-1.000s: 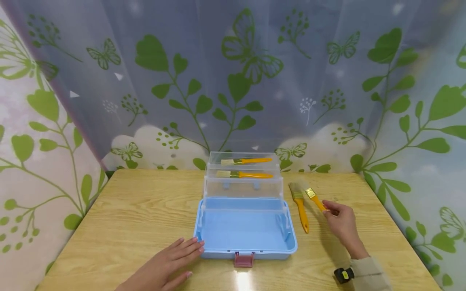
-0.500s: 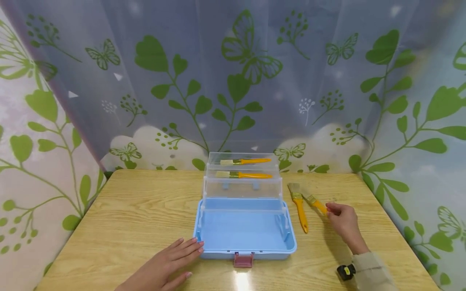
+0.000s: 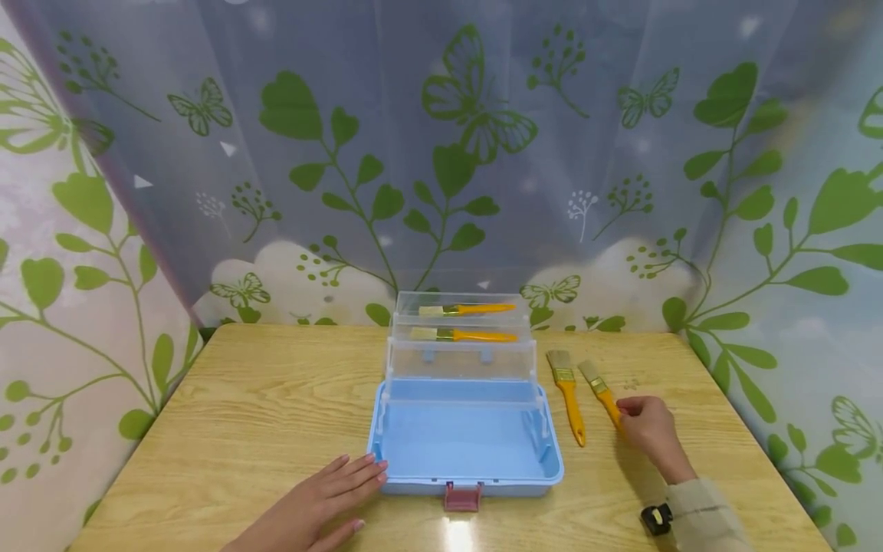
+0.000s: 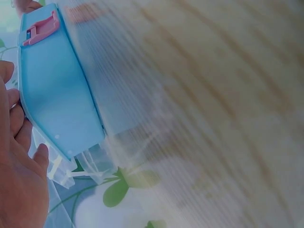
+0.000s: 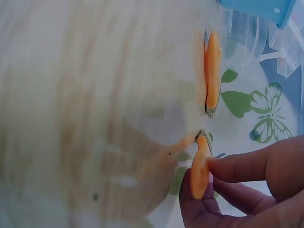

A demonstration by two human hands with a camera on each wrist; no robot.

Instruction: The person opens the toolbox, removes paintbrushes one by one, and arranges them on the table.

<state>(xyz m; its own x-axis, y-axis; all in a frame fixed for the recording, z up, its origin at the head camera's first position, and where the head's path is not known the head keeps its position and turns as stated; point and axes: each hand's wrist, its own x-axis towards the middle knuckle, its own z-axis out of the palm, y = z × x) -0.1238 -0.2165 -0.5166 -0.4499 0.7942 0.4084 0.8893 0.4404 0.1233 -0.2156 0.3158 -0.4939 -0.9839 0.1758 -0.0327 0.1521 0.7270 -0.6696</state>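
Note:
My right hand (image 3: 651, 435) pinches the orange handle of a paintbrush (image 3: 605, 395) between thumb and fingers, right of the box. In the right wrist view the handle (image 5: 200, 173) shows between thumb and fingertips, low over the table. A second, wider paintbrush (image 3: 569, 399) lies beside it, bristles pointing away from me. My left hand (image 3: 319, 502) has its fingers straight, resting at the front left corner of a light blue toolbox (image 3: 407, 486). The left wrist view shows those fingers (image 4: 16, 121) along the box's edge. The box stands open, its blue bottom bare.
Clear tiered trays (image 3: 462, 359) rise at the back of the box, with one paintbrush (image 3: 483, 309) on the upper level and another paintbrush (image 3: 483, 336) below it. A pink latch (image 3: 462, 498) hangs at the box front. Patterned curtains (image 3: 331, 192) surround the wooden table (image 3: 276, 383).
The brush in my right hand has come down and turned; its bristles no longer overlap the wider brush, and the two lie nearly parallel with a gap between. My left hand has stayed put.

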